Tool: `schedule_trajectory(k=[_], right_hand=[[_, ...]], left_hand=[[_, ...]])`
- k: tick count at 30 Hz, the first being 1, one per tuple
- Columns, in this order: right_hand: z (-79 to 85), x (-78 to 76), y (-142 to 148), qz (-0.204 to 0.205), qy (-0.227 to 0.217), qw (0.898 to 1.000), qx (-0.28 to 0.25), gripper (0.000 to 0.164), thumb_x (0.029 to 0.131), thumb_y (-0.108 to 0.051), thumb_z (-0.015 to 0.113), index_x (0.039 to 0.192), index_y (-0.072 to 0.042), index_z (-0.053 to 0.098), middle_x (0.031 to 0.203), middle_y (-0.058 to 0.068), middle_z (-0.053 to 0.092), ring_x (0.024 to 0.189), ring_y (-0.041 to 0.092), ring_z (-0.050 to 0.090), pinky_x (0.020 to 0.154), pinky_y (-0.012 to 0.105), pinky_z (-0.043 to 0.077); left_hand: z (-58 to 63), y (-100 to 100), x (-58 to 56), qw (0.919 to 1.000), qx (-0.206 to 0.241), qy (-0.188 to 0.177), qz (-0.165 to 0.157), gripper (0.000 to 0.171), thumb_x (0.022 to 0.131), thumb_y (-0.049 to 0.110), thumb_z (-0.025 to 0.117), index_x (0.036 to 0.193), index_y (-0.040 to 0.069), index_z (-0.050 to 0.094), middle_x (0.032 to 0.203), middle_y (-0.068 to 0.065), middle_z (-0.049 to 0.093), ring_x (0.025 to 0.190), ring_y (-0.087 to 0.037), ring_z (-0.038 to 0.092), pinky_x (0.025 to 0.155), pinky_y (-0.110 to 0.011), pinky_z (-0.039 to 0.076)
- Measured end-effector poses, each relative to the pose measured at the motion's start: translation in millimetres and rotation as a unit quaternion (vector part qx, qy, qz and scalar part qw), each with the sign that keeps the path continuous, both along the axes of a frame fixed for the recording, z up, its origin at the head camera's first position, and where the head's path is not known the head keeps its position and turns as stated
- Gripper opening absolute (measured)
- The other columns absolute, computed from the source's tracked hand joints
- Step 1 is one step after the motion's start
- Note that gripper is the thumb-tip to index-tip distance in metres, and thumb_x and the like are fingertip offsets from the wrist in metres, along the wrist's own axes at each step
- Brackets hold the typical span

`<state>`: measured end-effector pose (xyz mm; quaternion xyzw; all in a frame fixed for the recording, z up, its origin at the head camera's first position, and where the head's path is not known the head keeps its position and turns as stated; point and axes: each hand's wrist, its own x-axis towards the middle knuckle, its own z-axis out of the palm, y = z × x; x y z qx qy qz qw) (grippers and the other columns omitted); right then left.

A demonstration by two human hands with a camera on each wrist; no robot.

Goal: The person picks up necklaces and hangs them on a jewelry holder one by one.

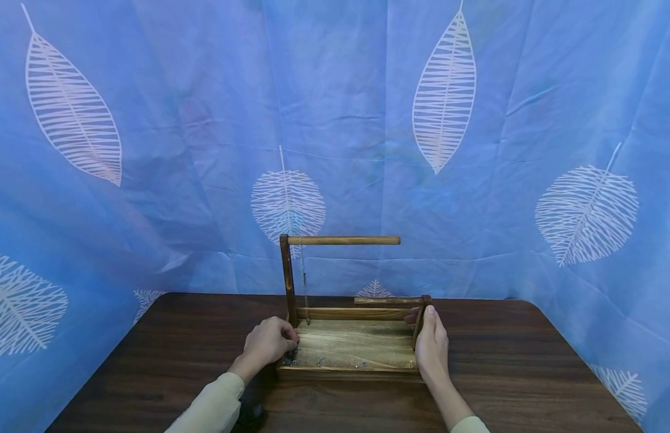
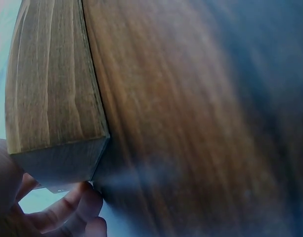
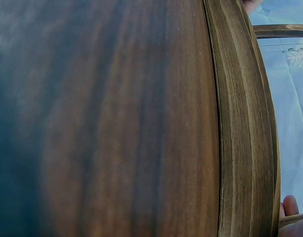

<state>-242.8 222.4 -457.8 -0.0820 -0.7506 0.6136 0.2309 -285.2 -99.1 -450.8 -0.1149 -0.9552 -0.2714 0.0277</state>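
A wooden jewelry stand [image 1: 356, 374] sits on the table, a shallow tray with a post at each end. The tall left post carries a high bar [image 1: 346, 240], with a thin chain [image 1: 305, 276] hanging from it; the short right post carries a lower bar [image 1: 389, 300]. Small metallic pieces of jewelry [image 1: 290, 362] lie along the tray's front. My left hand [image 1: 267, 343] holds the tray's left end, its curled fingers [image 2: 67, 210] at the corner in the left wrist view. My right hand [image 1: 433, 343] grips the right end, thumb along the short post and fingers behind it.
The dark brown wooden table [image 1: 508, 361] extends to both sides of the stand. Behind it hangs a blue cloth [image 1: 346, 120] printed with white leaves. A dark object [image 1: 251, 415] shows beside the left sleeve, low in the head view.
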Motion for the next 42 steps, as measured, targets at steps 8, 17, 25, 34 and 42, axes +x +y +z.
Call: schedule_trajectory(k=[8, 17, 25, 34, 42], right_hand=[[0.2, -0.7, -0.4, -0.008, -0.003, 1.000, 0.001, 0.067, 0.108, -0.055, 0.017, 0.122, -0.005, 0.059, 0.114, 0.019, 0.065, 0.107, 0.029, 0.059, 0.090, 0.042, 0.043], [0.0, 0.1, -0.4, -0.008, -0.010, 1.000, 0.006, 0.067, 0.108, -0.054, 0.018, 0.123, -0.004, 0.060, 0.114, 0.017, 0.066, 0.108, 0.028, 0.059, 0.086, 0.033, 0.042], [1.8, 1.0, -0.6, -0.008, -0.010, 1.000, 0.011, 0.067, 0.108, -0.054, 0.017, 0.124, -0.005, 0.060, 0.114, 0.018, 0.066, 0.109, 0.030, 0.058, 0.088, 0.037, 0.040], [1.6, 0.8, -0.5, -0.006, -0.009, 1.000, 0.010, 0.071, 0.107, -0.056, 0.017, 0.125, -0.002, 0.059, 0.114, 0.018, 0.065, 0.109, 0.029, 0.058, 0.089, 0.037, 0.040], [1.5, 0.6, 0.0, -0.004, -0.009, 1.000, 0.001, 0.068, 0.108, -0.054, 0.017, 0.123, -0.003, 0.059, 0.114, 0.019, 0.065, 0.107, 0.028, 0.058, 0.088, 0.035, 0.041]], left_hand=[[-1.9, 0.8, -0.5, 0.9999, -0.012, 0.008, 0.004, 0.017, 0.087, 0.014, 0.080, 0.076, 0.025, 0.075, 0.091, 0.003, 0.067, 0.055, -0.013, 0.051, 0.047, -0.032, 0.040], [0.6, 4.6, 5.2, 0.9991, -0.031, 0.028, 0.008, 0.020, 0.086, 0.013, 0.082, 0.072, 0.023, 0.072, 0.092, 0.002, 0.064, 0.059, -0.012, 0.051, 0.049, -0.032, 0.042], [-0.5, 5.4, 8.7, 0.9966, -0.048, 0.067, -0.004, 0.018, 0.085, 0.015, 0.082, 0.072, 0.022, 0.072, 0.088, 0.003, 0.055, 0.063, -0.011, 0.047, 0.051, -0.030, 0.042], [-1.8, 3.9, 8.8, 0.9939, -0.044, 0.101, -0.006, 0.019, 0.086, 0.016, 0.082, 0.071, 0.023, 0.073, 0.097, 0.000, 0.053, 0.083, -0.017, 0.053, 0.055, -0.032, 0.044], [5.1, 3.6, 8.3, 0.9923, -0.014, 0.123, -0.011, 0.014, 0.087, 0.016, 0.080, 0.077, 0.021, 0.072, 0.090, 0.006, 0.052, 0.071, -0.009, 0.046, 0.053, -0.026, 0.040]])
